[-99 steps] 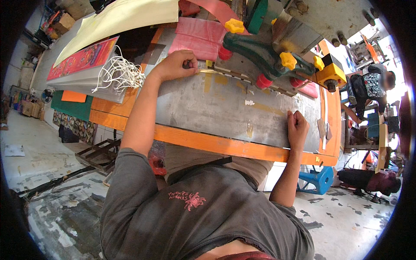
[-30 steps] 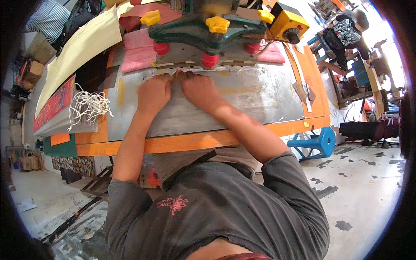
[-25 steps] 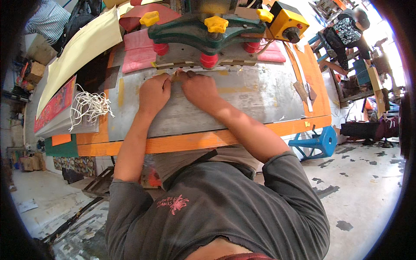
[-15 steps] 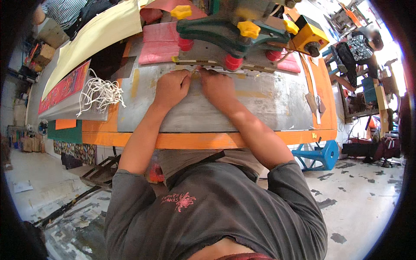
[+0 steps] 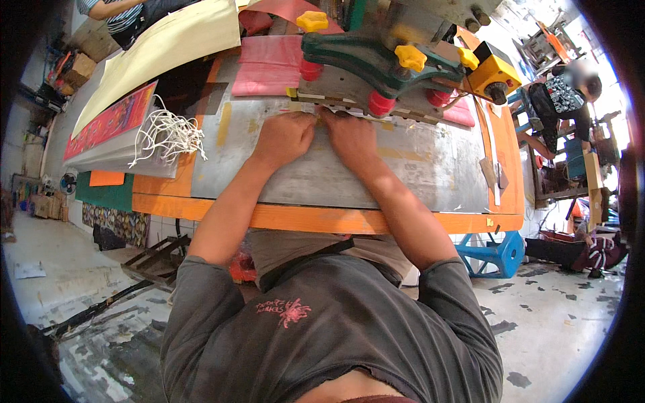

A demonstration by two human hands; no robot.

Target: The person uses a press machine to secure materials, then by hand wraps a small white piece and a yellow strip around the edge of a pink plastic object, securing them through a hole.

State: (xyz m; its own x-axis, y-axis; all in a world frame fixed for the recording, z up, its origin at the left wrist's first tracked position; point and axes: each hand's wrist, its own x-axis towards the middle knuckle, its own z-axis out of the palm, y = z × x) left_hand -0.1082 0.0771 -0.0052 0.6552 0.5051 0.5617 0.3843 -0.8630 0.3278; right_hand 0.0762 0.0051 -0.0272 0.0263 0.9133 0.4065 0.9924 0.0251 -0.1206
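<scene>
Both hands meet at the far side of a grey metal plate (image 5: 309, 174), just under the front edge of a green press head (image 5: 363, 64) with yellow star knobs and red feet. My left hand (image 5: 285, 138) is closed, its fingers curled toward the press edge. Close beside it, my right hand (image 5: 353, 134) is closed too, its fingertips bent down at the same edge. Anything between the fingertips is too small or too hidden to make out. A pale strip (image 5: 356, 114) runs along the press edge by the right fingers.
Left on the table lie a bundle of white cords (image 5: 171, 138), red printed sheets (image 5: 114, 121) and a large cream sheet (image 5: 161, 60). Pink sheeting (image 5: 269, 64) sits behind the plate. A yellow box (image 5: 494, 74) is at the right. Another person (image 5: 561, 101) sits far right.
The whole view has shifted, so the table and press appear farther right. Both hands stay at the press edge, close together, with only slight changes in the fingers.
</scene>
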